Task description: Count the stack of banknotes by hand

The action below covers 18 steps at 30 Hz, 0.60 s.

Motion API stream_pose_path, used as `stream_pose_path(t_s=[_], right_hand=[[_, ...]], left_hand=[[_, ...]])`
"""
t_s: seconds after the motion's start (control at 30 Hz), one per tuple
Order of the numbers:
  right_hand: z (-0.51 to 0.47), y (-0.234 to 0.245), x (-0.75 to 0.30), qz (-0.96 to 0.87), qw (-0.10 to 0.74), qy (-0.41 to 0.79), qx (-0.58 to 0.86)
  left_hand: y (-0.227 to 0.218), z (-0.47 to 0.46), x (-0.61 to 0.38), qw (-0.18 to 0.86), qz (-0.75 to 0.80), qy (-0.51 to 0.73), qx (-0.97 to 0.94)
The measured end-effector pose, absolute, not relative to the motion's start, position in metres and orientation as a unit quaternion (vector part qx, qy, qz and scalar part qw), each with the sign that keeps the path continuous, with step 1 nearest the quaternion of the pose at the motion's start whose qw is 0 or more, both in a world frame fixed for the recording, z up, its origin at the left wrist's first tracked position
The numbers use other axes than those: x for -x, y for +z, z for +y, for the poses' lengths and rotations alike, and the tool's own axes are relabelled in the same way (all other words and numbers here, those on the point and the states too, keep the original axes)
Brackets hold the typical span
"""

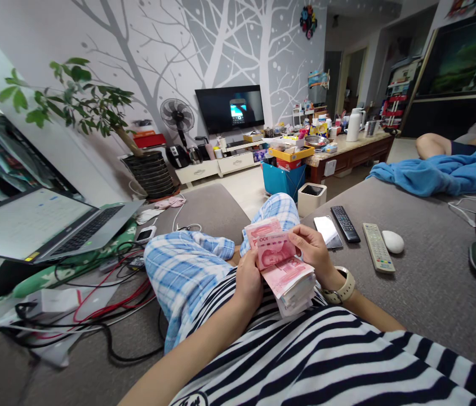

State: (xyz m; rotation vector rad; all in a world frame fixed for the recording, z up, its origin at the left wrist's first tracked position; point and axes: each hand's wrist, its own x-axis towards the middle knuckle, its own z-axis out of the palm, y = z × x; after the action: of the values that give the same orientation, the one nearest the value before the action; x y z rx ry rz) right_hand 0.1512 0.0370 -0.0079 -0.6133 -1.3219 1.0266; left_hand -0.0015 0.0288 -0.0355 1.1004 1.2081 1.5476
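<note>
From here I see a stack of banknotes (287,276) between the left hand (248,280) and the right hand (311,251), above the lap. To the right, on the sofa seat (426,299), lie a phone (328,231), two remote controls (345,223) and a computer mouse (392,242). To the left is a laptop (39,225), maybe on a cushion (35,285). Further ahead stand a small bin (311,198) and a long table (350,155), with a television (229,110) behind them by the wall.

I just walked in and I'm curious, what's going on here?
A person sitting on a grey sofa has a thick stack of red 100-yuan banknotes in their left hand, and their right hand grips the upper notes. A smartphone, a black remote and a white remote lie nearby on the sofa. An open laptop sits to the left.
</note>
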Motion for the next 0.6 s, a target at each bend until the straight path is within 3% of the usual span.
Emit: stream_pose_path(t_s=[0.6], right_hand=[[0.0369, -0.0072, -0.1514, -0.582, 0.626, 0.438, 0.279]], left_hand=[[-0.0339, 0.0284, 0.0033, 0.382, 0.499, 0.607, -0.486]])
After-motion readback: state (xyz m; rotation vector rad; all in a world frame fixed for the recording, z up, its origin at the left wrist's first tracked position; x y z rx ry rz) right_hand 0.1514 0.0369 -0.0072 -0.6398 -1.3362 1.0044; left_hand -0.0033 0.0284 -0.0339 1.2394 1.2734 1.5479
